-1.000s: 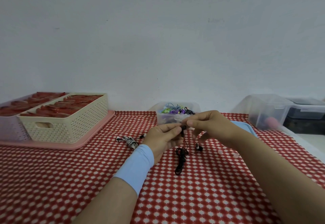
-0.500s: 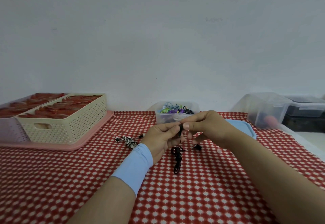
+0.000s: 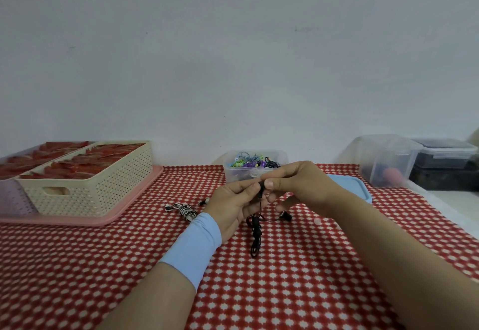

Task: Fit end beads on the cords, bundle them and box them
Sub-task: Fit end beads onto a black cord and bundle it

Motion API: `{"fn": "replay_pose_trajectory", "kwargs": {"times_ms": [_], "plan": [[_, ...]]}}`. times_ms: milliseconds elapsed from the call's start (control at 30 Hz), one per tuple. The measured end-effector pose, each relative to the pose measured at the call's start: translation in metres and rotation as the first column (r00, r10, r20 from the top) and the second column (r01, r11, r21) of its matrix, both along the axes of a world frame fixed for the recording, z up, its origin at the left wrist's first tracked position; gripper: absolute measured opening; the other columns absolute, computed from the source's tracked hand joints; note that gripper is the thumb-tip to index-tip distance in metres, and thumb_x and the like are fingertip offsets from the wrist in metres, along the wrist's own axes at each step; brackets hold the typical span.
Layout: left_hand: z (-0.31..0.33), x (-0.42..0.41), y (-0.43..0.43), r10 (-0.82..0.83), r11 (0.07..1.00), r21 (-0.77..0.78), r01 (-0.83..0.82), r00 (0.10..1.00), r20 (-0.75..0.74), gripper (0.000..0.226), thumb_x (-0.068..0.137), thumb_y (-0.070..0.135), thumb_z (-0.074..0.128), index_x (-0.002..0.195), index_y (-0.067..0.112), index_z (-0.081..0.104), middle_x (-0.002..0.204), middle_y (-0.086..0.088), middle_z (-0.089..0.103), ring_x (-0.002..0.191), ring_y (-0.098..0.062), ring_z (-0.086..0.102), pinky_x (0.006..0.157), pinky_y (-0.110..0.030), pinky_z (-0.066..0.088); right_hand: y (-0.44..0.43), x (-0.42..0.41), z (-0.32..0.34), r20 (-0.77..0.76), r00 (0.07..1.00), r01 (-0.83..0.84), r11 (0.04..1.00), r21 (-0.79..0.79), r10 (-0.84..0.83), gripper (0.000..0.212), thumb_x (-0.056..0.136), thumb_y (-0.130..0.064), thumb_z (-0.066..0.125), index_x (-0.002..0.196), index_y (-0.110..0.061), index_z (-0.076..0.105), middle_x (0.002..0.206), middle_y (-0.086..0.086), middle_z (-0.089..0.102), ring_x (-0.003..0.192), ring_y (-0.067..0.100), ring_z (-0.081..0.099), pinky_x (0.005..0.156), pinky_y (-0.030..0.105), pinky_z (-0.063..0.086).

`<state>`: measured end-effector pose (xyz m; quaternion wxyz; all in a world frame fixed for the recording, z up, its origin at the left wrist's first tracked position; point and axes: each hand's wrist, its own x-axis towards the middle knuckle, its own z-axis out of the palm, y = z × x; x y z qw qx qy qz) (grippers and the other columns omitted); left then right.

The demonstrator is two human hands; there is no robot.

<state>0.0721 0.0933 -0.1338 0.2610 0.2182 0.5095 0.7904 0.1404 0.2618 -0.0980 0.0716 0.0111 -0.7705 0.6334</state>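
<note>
No legible text, label, brand or number anywhere.

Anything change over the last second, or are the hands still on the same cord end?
Very little. The right hand edged left, so its thumb now meets the fingers of the left hand at the top end of the black cord. Both hands kept their pinch and let nothing go. The cord's bundled part, the striped bundle and the clear box stayed put.
</note>
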Motion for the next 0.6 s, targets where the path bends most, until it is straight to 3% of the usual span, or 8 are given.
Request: {"fn": "replay_pose_trajectory", "kwargs": {"times_ms": [133, 233, 400, 600], "plan": [[0.0000, -0.0032, -0.0003, 0.017, 1.000, -0.026, -0.017, 1.000, -0.006, 0.022, 0.095, 0.009, 0.056, 0.112, 0.005, 0.069, 0.099, -0.011, 0.075, 0.083, -0.017, 0.073, 0.067, -0.022, 0.059, 0.0026, 0.0008, 0.0020, 0.013, 1.000, -0.020, 1.000, 0.017, 0.020, 0.018, 0.093, -0.014, 0.071, 0.108, -0.010, 0.079, 0.090, 0.010, 0.077, 0.079, 0.019, 0.071, 0.063, 0.035, 0.059], [-0.0017, -0.0057, -0.0008, 0.055, 0.996, -0.063, -0.055, 0.998, -0.008, 0.021, 0.095, 0.012, 0.059, 0.112, 0.007, 0.070, 0.101, -0.009, 0.073, 0.084, -0.014, 0.069, 0.064, -0.022, 0.058, 0.0048, 0.0009, 0.0037, -0.002, 1.000, 0.009, 0.999, 0.047, -0.009, 0.017, 0.088, -0.012, 0.076, 0.105, -0.008, 0.079, 0.087, 0.011, 0.076, 0.077, 0.021, 0.070, 0.063, 0.037, 0.061], [-0.0027, -0.0060, -0.0001, 0.074, 0.991, -0.107, -0.075, 0.997, -0.010, 0.017, 0.094, 0.014, 0.061, 0.106, 0.008, 0.071, 0.085, -0.006, 0.070, 0.073, -0.011, 0.067, 0.059, -0.022, 0.056, 0.0016, -0.0031, 0.0026, -0.091, 0.995, 0.041, 0.986, 0.163, -0.026, 0.016, 0.085, -0.005, 0.079, 0.101, -0.009, 0.080, 0.084, 0.014, 0.076, 0.069, 0.025, 0.069, 0.061, 0.037, 0.060], [-0.0018, -0.0042, -0.0014, 0.078, 0.989, -0.127, -0.079, 0.997, -0.016, 0.016, 0.093, 0.014, 0.063, 0.103, 0.006, 0.071, 0.078, -0.006, 0.071, 0.066, -0.011, 0.067, 0.057, -0.022, 0.056, -0.0005, -0.0057, 0.0037, -0.151, 0.987, 0.102, 0.949, 0.300, -0.058, 0.016, 0.086, -0.007, 0.079, 0.099, -0.017, 0.082, 0.080, 0.001, 0.077, 0.065, 0.019, 0.070, 0.059, 0.035, 0.061]]}}
